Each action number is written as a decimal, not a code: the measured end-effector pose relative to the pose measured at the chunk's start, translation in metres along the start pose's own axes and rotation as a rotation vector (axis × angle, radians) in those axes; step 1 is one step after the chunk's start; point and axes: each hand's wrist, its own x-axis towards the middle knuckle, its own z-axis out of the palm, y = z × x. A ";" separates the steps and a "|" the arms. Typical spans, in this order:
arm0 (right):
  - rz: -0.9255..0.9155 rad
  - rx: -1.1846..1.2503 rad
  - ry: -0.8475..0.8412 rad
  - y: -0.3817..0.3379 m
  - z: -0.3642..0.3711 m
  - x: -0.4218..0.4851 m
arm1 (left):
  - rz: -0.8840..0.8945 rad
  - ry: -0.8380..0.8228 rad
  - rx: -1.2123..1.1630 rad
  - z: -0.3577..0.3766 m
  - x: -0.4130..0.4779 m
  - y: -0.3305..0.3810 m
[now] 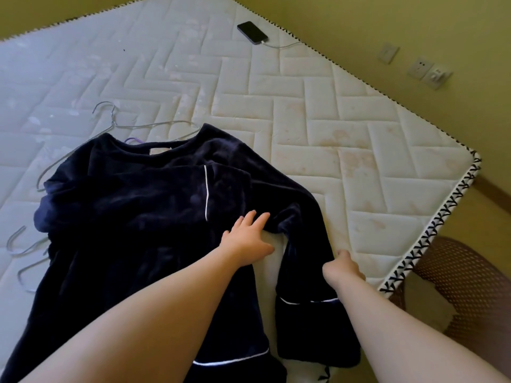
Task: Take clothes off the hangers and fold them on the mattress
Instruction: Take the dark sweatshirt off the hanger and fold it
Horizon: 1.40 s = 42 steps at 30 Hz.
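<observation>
- I see the navy top [124, 211] spread on the mattress [318, 106], neckline at the far end. The fabric is a plush, velvety pile with thin white piping.
- One sleeve is folded across the chest, its piped cuff [206, 192] lying mid-body.
- The other sleeve [304, 272] bends at the armpit and runs down the right side, with its wide cuff nearest me.
- Left grip [246, 239]: fingers straight and spread, palm pressed flat on the top by the armpit.
- Right grip [343, 268]: fingers curled, pinching the outer edge of that sleeve.
- A thin grey wire hanger [110, 125] sits partly under the far shoulder. A purple hanger [132, 140] peeks out at the collar.
- More grey wire hooks [25, 244] lie at the top's left edge.
- The mattress is white, herringbone quilted, with a black cross-stitched border.
- A glossy black phone [252, 32] on a white cable lies near the far edge.
- A brown mesh basket [456, 286] stands beside the mattress corner.
</observation>
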 end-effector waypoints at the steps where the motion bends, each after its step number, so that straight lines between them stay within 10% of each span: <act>1: 0.021 -0.011 -0.045 0.008 0.004 0.006 | 0.003 -0.002 -0.011 0.005 0.002 0.004; 6: 0.043 0.111 -0.232 0.029 0.022 0.035 | -0.050 0.001 -0.076 0.031 0.024 0.022; 12: -0.192 0.263 -0.198 0.016 -0.057 0.074 | -0.107 0.448 -0.392 0.031 0.043 0.085; 19: -0.236 0.572 -0.255 -0.031 -0.162 0.091 | -0.020 0.175 -0.725 0.000 0.067 0.172; 24: -0.132 0.851 -0.632 -0.080 -0.209 0.062 | -0.151 -0.166 -1.160 -0.044 0.054 0.195; 31: -0.221 1.475 -0.613 -0.134 -0.253 0.019 | -0.043 -0.118 -1.455 -0.120 0.045 0.221; 42: -0.298 1.261 -0.920 -0.198 -0.188 -0.040 | -0.079 0.086 -1.201 -0.173 0.012 0.136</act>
